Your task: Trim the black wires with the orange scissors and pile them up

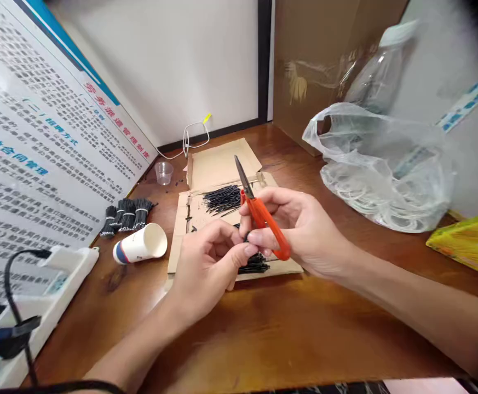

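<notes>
Red-handled scissors [259,210] sit in my right hand [294,230], closed around the handle, with the blades pointing up and away. The fingertips of that hand also meet a small dark piece, mostly hidden. My left hand [209,262] is closed in a pinch at the same spot, thumb against forefinger; what it grips is too covered to name. Beneath both hands lies a flattened cardboard box [181,235]. On it rest a pile of thin black wires [222,198] and a second black bunch [255,264], partly behind my fingers.
A paper cup [142,244] lies on its side at the left, near tied black wire bundles [127,213] and a clear plastic cup [163,173]. A white power strip [53,295] runs along the left wall. Rightward are a plastic bag [386,180] and a yellow packet [468,243].
</notes>
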`<move>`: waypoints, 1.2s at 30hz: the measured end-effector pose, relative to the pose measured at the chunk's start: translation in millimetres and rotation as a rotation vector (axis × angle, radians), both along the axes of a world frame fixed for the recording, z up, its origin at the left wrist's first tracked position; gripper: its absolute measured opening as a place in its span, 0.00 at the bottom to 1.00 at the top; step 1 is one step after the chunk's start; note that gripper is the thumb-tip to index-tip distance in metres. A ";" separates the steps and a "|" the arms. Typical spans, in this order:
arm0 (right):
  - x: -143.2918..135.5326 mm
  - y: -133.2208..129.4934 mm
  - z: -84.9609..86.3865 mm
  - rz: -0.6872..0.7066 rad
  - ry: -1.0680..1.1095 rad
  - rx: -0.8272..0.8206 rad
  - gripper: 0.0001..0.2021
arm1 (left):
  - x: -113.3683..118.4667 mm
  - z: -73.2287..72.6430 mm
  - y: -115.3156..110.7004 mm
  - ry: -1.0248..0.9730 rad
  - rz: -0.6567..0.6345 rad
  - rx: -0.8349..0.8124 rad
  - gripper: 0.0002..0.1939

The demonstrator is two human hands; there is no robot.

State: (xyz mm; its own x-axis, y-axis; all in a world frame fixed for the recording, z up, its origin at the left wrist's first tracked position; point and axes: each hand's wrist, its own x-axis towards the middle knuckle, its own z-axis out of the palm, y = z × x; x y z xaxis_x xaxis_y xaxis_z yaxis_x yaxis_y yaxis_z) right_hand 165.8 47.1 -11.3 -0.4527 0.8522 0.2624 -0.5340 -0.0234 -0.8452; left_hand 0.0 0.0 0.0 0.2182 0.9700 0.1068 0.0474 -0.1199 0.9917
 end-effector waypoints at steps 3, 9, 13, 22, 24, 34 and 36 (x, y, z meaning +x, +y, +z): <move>1.4 -3.5 -1.1 -0.014 -0.016 0.013 0.16 | 3.6 1.5 0.0 -0.025 0.017 -0.017 0.13; 3.2 -3.3 -1.9 -0.039 -0.048 0.018 0.16 | 4.5 5.5 -0.8 -0.026 0.046 -0.095 0.10; 3.1 -1.8 -2.1 -0.069 -0.090 0.015 0.16 | 3.9 5.1 -1.0 -0.021 0.077 -0.107 0.09; 10.6 1.2 6.9 -0.251 -0.309 0.065 0.14 | 0.3 1.7 3.0 -0.038 0.224 0.108 0.04; 13.3 1.3 7.3 -0.287 -0.454 0.161 0.13 | -0.8 1.9 3.3 -0.034 0.249 0.138 0.04; 23.4 -2.3 11.9 -0.353 -0.789 0.570 0.07 | 0.3 -0.1 2.4 -0.023 0.399 0.401 0.02; 23.5 -3.1 12.8 -0.344 -0.817 0.597 0.06 | 0.2 -0.1 2.1 -0.011 0.417 0.429 0.02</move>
